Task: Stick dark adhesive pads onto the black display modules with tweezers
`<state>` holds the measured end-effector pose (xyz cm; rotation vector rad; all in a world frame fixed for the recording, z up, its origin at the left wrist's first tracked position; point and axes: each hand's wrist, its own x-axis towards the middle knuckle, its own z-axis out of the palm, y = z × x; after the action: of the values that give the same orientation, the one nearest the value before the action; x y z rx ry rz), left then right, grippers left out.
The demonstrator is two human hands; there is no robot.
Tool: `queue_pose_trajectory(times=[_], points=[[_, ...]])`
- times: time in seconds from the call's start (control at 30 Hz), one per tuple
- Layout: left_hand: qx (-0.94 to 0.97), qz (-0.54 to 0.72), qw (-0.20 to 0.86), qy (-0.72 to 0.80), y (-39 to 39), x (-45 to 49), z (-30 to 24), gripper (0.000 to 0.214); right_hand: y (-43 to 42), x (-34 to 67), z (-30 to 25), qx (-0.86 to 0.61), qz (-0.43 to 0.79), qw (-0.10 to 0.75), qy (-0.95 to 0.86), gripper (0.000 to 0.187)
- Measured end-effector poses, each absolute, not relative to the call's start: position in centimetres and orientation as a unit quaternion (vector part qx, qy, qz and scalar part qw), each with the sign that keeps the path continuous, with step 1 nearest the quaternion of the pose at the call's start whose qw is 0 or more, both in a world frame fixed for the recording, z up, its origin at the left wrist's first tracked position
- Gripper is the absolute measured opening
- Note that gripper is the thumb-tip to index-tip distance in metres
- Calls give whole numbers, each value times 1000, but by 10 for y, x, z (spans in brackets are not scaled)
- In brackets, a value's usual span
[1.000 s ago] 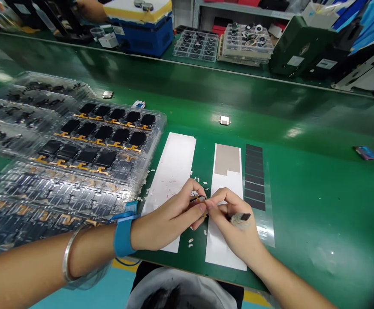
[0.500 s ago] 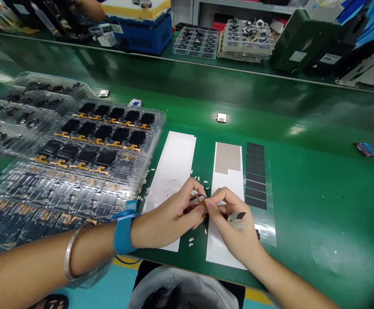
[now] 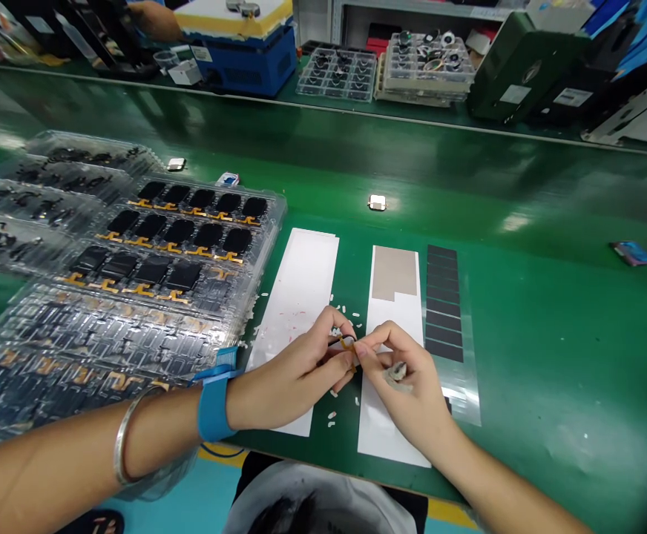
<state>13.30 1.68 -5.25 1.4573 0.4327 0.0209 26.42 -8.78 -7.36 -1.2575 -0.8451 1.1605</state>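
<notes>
head view: flex cable, more exposed

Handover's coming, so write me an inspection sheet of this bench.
Surface: green bench, white flecks scattered.
Job's things: orange ribbon cable, white sheet, tan-patched white sheet, dark pad strip.
Clutter: small metal part, colourful packet.
Hands: left hand and right hand pinch the cable.
Cables: ribbon cables on black screens in plastic trays; blue wrist-strap cord.
Surroundings: co-worker's hand, blue machine.
</notes>
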Motion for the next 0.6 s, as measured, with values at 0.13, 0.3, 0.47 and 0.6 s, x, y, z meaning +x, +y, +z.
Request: queue_pose_trajectory(times=[0.13, 0.3, 0.47, 0.6], points=[[677, 13, 709, 197, 17, 133, -54, 8, -88, 268, -75, -553, 501, 569, -344, 18], [718, 21, 668, 194, 16, 131, -54, 6, -81, 302, -71, -598, 356, 638, -330, 31], [824, -22, 538, 175, 9, 130, -41, 12, -68, 344, -73, -656, 258, 609, -364, 44], [913, -52, 385, 122, 0, 141, -34, 16, -63, 356, -87, -659, 294, 594, -356, 35]])
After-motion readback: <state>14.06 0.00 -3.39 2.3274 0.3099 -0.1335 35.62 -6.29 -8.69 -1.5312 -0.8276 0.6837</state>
